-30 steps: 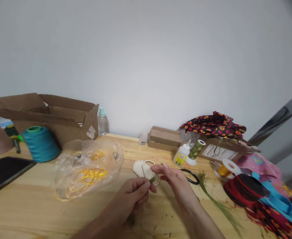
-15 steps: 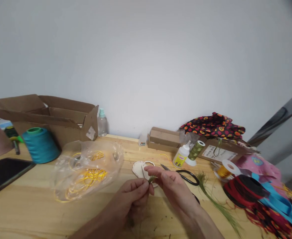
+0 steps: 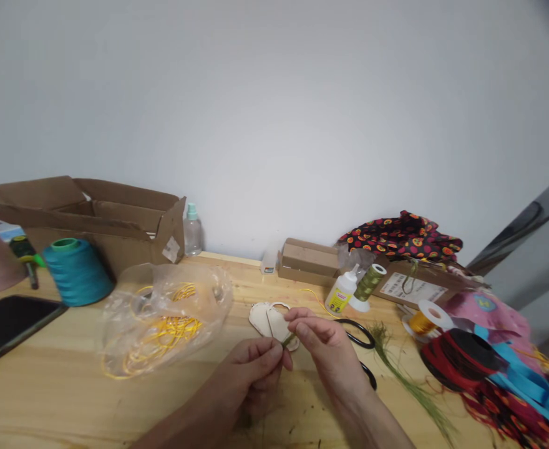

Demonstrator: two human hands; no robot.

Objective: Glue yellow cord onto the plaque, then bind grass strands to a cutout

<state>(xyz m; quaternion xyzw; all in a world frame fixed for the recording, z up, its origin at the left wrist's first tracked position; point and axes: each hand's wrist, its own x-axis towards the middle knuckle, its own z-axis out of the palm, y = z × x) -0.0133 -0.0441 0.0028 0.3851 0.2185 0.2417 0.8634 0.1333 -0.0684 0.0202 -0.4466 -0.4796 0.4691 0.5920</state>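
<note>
My left hand (image 3: 252, 372) is closed in a pinch on a small tuft of green thread (image 3: 287, 341) low over the wooden table (image 3: 59, 393). My right hand (image 3: 324, 349) meets it from the right, thumb and forefinger pinched on the same green tuft. Just behind my fingers lie pale flat cut-out shapes (image 3: 267, 317). Black-handled scissors (image 3: 356, 333) lie under and beside my right hand. A loose bundle of green threads (image 3: 403, 377) trails across the table to the right.
A clear plastic bag with yellow cord (image 3: 162, 321) lies at the left, a teal thread cone (image 3: 75, 271) and an open cardboard box (image 3: 92, 218) behind it. A glue bottle (image 3: 340, 293), green spool (image 3: 369, 280), gold spool (image 3: 423, 319), ribbons (image 3: 503, 374) and patterned cloth (image 3: 400, 236) crowd the right. A dark tablet (image 3: 3, 324) sits at far left.
My right hand has drawn in from an open spread to a pinch on the green tuft beside my left fingers. My left hand stays almost still.
</note>
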